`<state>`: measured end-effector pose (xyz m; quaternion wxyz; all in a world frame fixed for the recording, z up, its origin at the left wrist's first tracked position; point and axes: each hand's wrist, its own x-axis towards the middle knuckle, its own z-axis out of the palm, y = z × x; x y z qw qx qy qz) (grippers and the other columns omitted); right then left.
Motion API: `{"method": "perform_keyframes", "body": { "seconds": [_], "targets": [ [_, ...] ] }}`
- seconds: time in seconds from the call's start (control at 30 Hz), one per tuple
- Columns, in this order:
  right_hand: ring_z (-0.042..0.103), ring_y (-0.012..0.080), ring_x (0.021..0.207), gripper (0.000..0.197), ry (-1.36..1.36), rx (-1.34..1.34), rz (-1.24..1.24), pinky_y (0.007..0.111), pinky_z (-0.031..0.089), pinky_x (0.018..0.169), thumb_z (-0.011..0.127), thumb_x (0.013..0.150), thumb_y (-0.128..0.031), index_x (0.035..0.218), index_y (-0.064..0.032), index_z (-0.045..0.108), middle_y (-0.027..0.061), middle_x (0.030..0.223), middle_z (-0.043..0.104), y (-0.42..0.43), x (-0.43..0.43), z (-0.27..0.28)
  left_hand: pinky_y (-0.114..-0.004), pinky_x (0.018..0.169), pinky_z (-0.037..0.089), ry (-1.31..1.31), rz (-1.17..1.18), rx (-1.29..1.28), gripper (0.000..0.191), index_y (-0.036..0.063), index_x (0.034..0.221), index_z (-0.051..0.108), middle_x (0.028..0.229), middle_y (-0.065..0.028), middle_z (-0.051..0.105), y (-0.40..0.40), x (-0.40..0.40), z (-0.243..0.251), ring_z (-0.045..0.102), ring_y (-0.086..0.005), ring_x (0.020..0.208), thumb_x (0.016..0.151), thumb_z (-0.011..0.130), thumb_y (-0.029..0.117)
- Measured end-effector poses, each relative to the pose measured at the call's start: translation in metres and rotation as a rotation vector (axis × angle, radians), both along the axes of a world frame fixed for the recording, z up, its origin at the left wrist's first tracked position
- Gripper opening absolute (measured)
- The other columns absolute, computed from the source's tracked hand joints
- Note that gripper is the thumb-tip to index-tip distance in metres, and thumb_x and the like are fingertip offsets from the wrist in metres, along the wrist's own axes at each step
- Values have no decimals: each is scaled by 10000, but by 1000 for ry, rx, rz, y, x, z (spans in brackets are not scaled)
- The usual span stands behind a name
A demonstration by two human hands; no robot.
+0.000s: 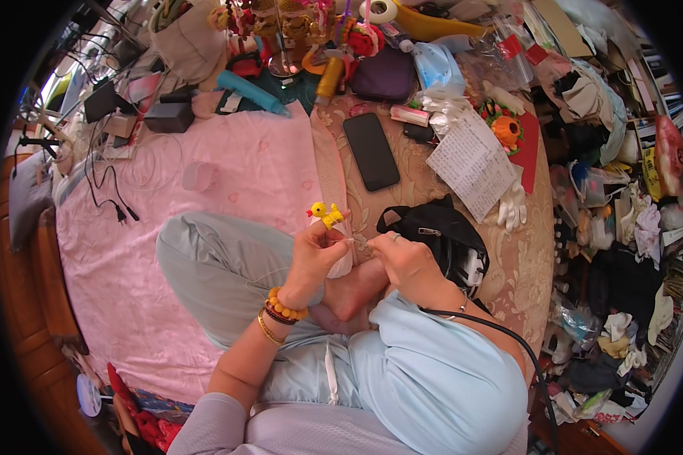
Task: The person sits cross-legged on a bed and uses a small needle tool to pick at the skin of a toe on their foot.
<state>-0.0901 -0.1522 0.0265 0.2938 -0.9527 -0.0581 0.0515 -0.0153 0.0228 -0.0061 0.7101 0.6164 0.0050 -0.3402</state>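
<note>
My left hand pinches fine white thread between thumb and fingertips. A small yellow crocheted duck with an orange-red beak sits at the raised fingers of this hand; whether they grip it is hard to tell. Just to the right, my right hand has its fingers curled together, their tips close to the thread. Whatever it may pinch is too small to make out. Below the left hand hangs something white and soft, partly hidden. Both hands are above my crossed legs.
A black bag lies beside my right hand. Farther off are a smartphone, a handwritten sheet, white gloves and a purple case. Cables trail over the pink sheet. Clutter lines the right side.
</note>
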Motion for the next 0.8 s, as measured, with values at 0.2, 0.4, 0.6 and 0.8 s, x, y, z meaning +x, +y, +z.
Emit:
{"method": "perform_keyframes", "body": {
  "seconds": [0.2, 0.4, 0.6, 0.8],
  "targets": [
    [580, 175, 546, 82, 524, 687, -303, 284, 453, 511, 540, 842, -68, 895, -14, 574, 94, 710, 593, 1, -1, 13, -170, 625, 375, 62, -151, -65, 409, 38, 1164, 597, 766, 67, 544, 13, 8, 7, 458, -6, 678, 761, 628, -21],
    [512, 64, 483, 121, 553, 818, -285, 216, 407, 452, 518, 870, -75, 959, -16, 576, 20, 685, 576, 1, -2, 8, -175, 636, 415, 90, -219, -120, 362, 21, 1126, 618, 760, 51, 570, 16, 14, 5, 503, -9, 698, 765, 632, 15],
    [509, 63, 486, 265, 487, 881, -239, 213, 409, 453, 517, 872, -50, 1113, -70, 625, 16, 701, 574, 3, 0, 5, -177, 663, 408, 213, -269, -228, 385, -16, 1167, 571, 772, 59, 552, 12, 10, 3, 503, -20, 714, 788, 618, 36],
    [494, 55, 474, 276, 444, 928, -307, 198, 403, 455, 524, 876, -35, 1117, -92, 646, 26, 735, 588, 2, -3, 1, -179, 641, 407, 286, -221, -220, 415, -15, 1197, 549, 774, 39, 570, 7, 11, 9, 506, -26, 690, 792, 635, 14]
  ]
}}
